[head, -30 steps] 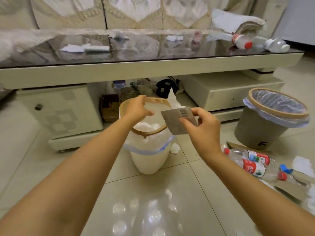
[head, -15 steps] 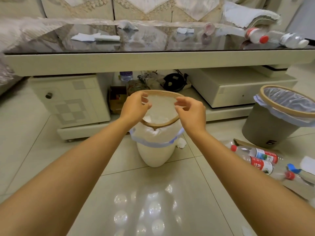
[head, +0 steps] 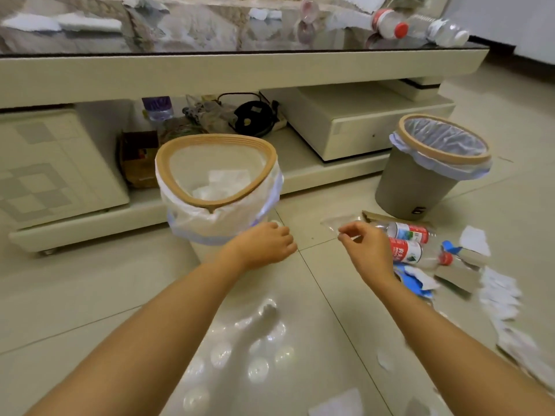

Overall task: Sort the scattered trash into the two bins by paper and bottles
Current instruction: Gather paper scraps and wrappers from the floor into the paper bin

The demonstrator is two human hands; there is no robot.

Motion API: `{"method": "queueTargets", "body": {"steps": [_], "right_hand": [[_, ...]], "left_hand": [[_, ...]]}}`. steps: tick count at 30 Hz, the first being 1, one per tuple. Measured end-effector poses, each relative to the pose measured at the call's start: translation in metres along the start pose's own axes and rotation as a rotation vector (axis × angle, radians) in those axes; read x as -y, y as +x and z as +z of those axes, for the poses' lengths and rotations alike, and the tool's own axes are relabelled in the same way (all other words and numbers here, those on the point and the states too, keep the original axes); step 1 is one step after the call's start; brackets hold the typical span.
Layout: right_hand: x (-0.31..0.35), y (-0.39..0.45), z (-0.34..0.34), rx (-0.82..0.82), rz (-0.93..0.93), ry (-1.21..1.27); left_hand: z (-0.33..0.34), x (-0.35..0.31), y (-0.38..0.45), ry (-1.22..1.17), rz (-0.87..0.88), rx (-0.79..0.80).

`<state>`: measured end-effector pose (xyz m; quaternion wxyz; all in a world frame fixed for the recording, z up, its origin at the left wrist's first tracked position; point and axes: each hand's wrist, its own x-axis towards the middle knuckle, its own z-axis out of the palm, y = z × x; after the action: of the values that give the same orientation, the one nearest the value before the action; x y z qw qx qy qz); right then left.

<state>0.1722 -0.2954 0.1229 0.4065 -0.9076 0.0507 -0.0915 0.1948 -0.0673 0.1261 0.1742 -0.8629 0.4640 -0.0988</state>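
A white bin [head: 192, 223] with a tan ring and a plastic liner stands in front of me, with white paper [head: 223, 183] inside. The grey lined bin [head: 414, 187] stands to the right and looks empty. My left hand [head: 265, 246] is low at the white bin's base, over a small white paper wad [head: 277, 223]; its fingers curl down out of sight. My right hand [head: 365, 250] hovers loosely curled and holds nothing, right beside two red-labelled bottles [head: 407, 241] lying on the floor.
Torn white paper [head: 500, 295], blue scraps [head: 416, 282] and cardboard [head: 459, 274] lie right of the bottles. Two more bottles [head: 390, 25] and paper [head: 60, 22] lie on the glass-topped low table [head: 240, 73] behind the bins. Another scrap [head: 336, 403] lies near me.
The cardboard piece my right hand held over the white bin is gone from it. Both hands dropped from the bin's rim toward the floor, the right one toward the bottles.
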Motion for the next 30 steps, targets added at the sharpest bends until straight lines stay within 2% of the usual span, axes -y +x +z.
{"method": "queueTargets", "body": {"steps": [3, 6, 9, 14, 17, 20, 23, 26, 28, 30], "right_hand": [[-0.043, 0.002, -0.003, -0.042, 0.064, -0.062], [-0.077, 0.003, 0.001, -0.049, 0.122, -0.096], [-0.107, 0.0, 0.008, -0.072, 0.132, -0.118], [-0.148, -0.002, 0.022, -0.004, 0.087, -0.186], [-0.164, 0.001, 0.025, -0.049, 0.003, -0.267], [-0.181, -0.001, 0.016, -0.091, 0.127, -0.363], [-0.204, -0.002, -0.002, -0.147, 0.286, -0.452], [-0.22, 0.002, -0.015, -0.063, 0.366, -0.557], [-0.226, 0.007, -0.017, 0.037, 0.426, -0.587], [-0.232, 0.013, -0.016, 0.114, 0.493, -0.545]], "left_hand": [[0.031, -0.011, 0.02, -0.096, -0.201, 0.304], [0.056, -0.012, 0.04, -0.181, -0.37, 0.393], [0.085, -0.008, 0.058, -0.308, -0.536, 0.412], [0.138, 0.004, 0.091, -0.572, -0.797, 0.295], [0.158, 0.009, 0.108, -0.625, -0.883, 0.392], [0.167, 0.005, 0.118, -0.64, -0.935, 0.46], [0.168, -0.007, 0.131, -0.67, -1.004, 0.324], [0.166, -0.016, 0.149, -0.8, -1.065, 0.171], [0.165, -0.02, 0.163, -0.937, -1.019, 0.099], [0.163, -0.025, 0.175, -1.089, -0.876, 0.094]]}}
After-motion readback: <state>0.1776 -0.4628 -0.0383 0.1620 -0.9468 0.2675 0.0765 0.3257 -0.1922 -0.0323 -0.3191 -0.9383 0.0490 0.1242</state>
